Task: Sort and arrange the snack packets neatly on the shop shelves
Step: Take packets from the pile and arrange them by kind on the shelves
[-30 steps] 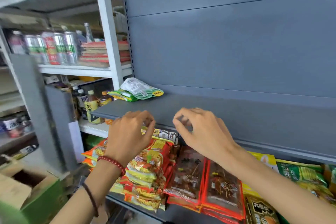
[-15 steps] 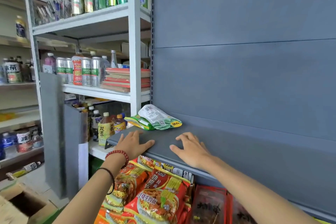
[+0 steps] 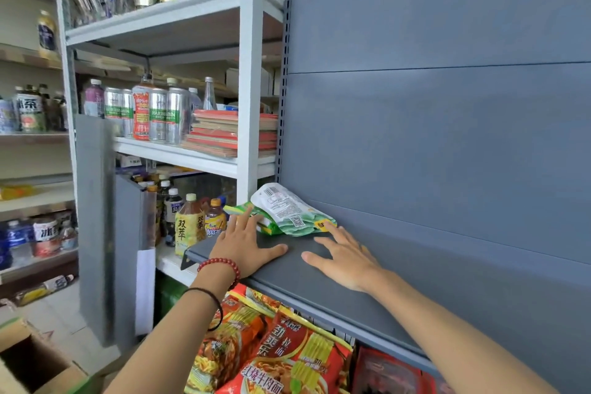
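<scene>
Green-and-white snack packets (image 3: 284, 214) lie stacked flat at the grey shelf's (image 3: 319, 281) far-left end.

Beer cans (image 3: 158, 115), tea bottles (image 3: 188, 227), stacked red books (image 3: 233, 134), cardboard box (image 3: 14, 337)

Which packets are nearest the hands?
The green packets on the grey shelf, right by the left hand and right hand; red packets lie below.
</scene>
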